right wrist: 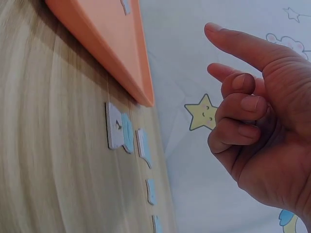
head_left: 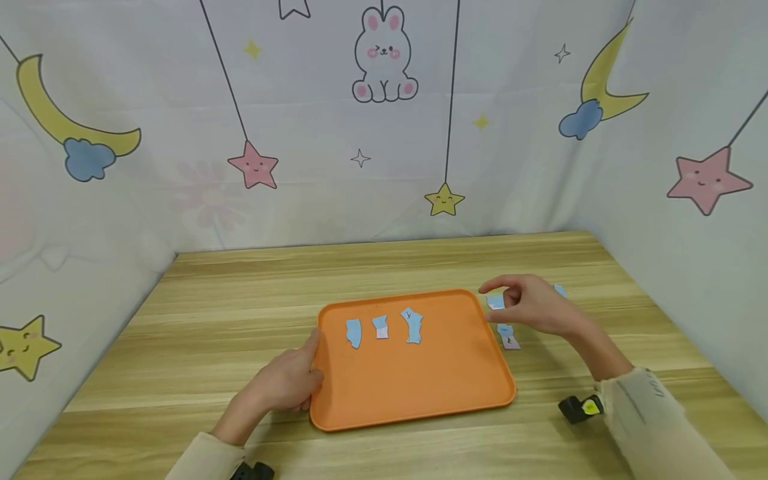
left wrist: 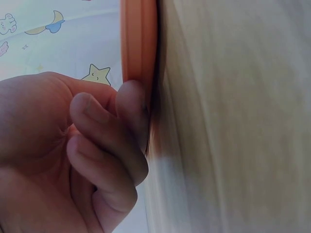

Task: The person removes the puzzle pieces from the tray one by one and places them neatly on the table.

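Observation:
My left hand (head_left: 289, 380) grips the left rim of an orange tray (head_left: 408, 387), with curled fingers at the rim's underside in the left wrist view. Three light-blue and white puzzle-like pieces lie in a row in the tray's upper half: a plain blue one (head_left: 354, 333), a blue-and-white one (head_left: 381, 327) and a taller one with a dark mark (head_left: 413, 327). Over the table past the tray's right edge hovers my right hand (head_left: 537, 305), its index finger and thumb spread apart, other fingers curled, nothing held. Beneath or beside it are pieces (head_left: 495, 302) (head_left: 509, 338), partly hidden.
Several similar pieces (right wrist: 144, 148) lie on the wooden table (head_left: 240, 287) right of the tray, one (head_left: 560, 290) farther back. A white cloth (head_left: 324, 213) printed with stars, moons and a rabbit encloses the back and sides.

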